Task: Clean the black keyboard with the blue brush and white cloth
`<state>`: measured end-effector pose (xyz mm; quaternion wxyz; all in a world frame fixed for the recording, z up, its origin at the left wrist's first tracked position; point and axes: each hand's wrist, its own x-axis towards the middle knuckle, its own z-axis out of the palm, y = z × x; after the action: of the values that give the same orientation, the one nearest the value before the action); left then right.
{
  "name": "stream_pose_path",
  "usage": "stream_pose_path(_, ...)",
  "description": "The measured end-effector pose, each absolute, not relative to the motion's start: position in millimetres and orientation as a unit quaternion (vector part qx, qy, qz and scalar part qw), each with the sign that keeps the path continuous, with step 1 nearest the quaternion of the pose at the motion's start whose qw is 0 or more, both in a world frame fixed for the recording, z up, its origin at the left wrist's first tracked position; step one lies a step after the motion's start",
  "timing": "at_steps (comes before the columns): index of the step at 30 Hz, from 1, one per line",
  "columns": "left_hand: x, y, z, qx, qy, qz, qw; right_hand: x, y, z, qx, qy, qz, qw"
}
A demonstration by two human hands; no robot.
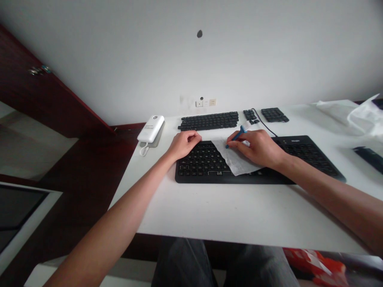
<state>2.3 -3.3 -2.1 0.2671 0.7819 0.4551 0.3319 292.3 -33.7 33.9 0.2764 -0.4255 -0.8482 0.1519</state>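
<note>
Right hand (257,148): we see it pinching a slim blue plastic brush with white bristles (238,134), bristles up, over a thin wrinkled white cloth (236,164).
Left hand (184,144): fingers curled, by the back edge of a long black plastic keyboard (196,178); we can't tell if gripping.
Cloth: draped mid-keyboard.
Keycaps: small black blocks (211,120), rows behind.
Room: we have smooth white desk (221,211) from keyboard to front edge.

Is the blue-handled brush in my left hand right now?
No, the right hand grips the blue-handled brush over the white cloth, while the left hand is at the keyboard's far left corner.
</note>
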Motion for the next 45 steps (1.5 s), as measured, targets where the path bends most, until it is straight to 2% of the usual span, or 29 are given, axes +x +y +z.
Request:
stream_pose_path(8,3,-5,0,0.776,0.457,0.336,0.276,303,-28,34,-0.448,-0.842,0.154,0.259)
stream_pose_path(17,4,-6,1,0.776,0.46,0.333,0.275,312,-21,33,-0.534,-0.783,0.104,0.303)
stream_pose_path(21,4,-5,1,0.774,0.462,0.333,0.276,303,-28,33,-0.48,-0.781,0.182,0.356)
stream_pose_path(24,4,-6,2,0.775,0.457,0.335,0.278,298,-28,27,-0.432,-0.782,0.265,0.361)
stream_pose_path(26,4,-6,2,0.776,0.458,0.335,0.276,300,-24,21,-0.454,-0.763,0.279,0.367)
stream_pose_path(30,3,-6,0,0.777,0.458,0.334,0.273,306,-18,15,-0.522,-0.722,0.23,0.392)
stream_pose_path(38,2,-5,-2,0.777,0.455,0.339,0.272,292,-36,25,-0.521,-0.736,0.23,0.366)
stream_pose_path(45,3,-6,-1,0.776,0.458,0.339,0.272,293,-37,31,-0.522,-0.776,0.155,0.319)
